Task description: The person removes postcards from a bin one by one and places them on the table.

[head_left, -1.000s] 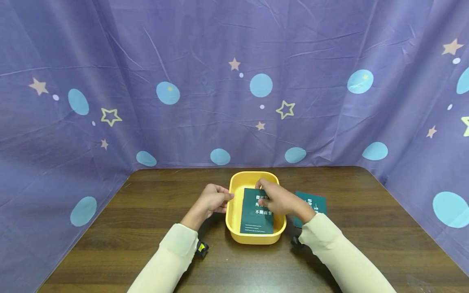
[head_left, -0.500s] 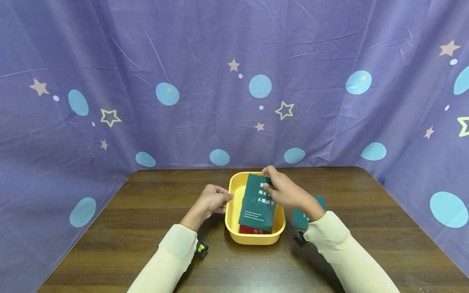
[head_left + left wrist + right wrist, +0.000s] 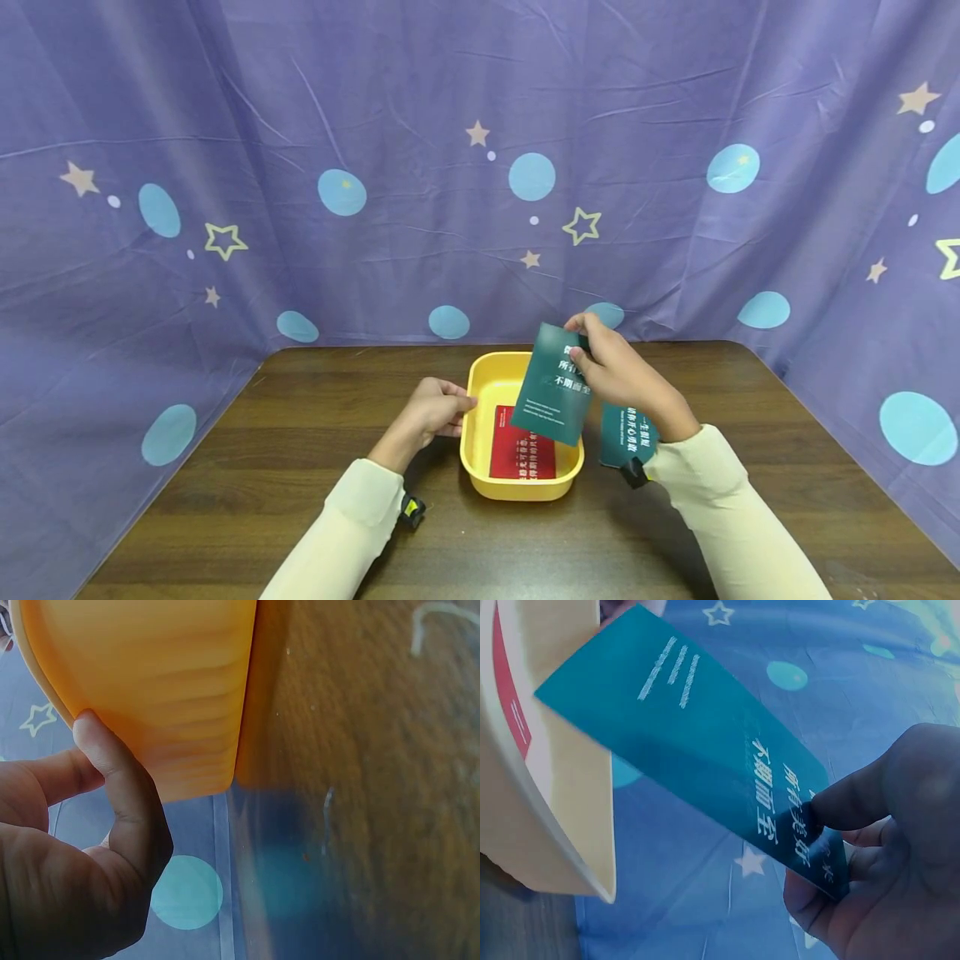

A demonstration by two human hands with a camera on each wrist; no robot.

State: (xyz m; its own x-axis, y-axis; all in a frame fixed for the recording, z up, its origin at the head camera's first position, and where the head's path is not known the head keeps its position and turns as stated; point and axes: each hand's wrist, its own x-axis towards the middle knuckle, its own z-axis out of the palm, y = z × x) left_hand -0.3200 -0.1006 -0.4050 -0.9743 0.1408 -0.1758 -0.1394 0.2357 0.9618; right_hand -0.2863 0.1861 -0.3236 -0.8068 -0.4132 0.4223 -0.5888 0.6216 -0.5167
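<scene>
right grip (image 3: 613,368) on one green card (image 3: 549,390)

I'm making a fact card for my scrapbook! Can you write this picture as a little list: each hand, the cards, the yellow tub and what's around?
Left hand: holds the rim of the yellow tub
Right hand: pinches a green card with white writing
Held card: tilted, lifted, lower end over the tub
In the tub: a red card with white writing
Beside the tub: another green card, partly hidden by the right arm
Under the tub: wooden table
Background: purple curtain with stars
</scene>
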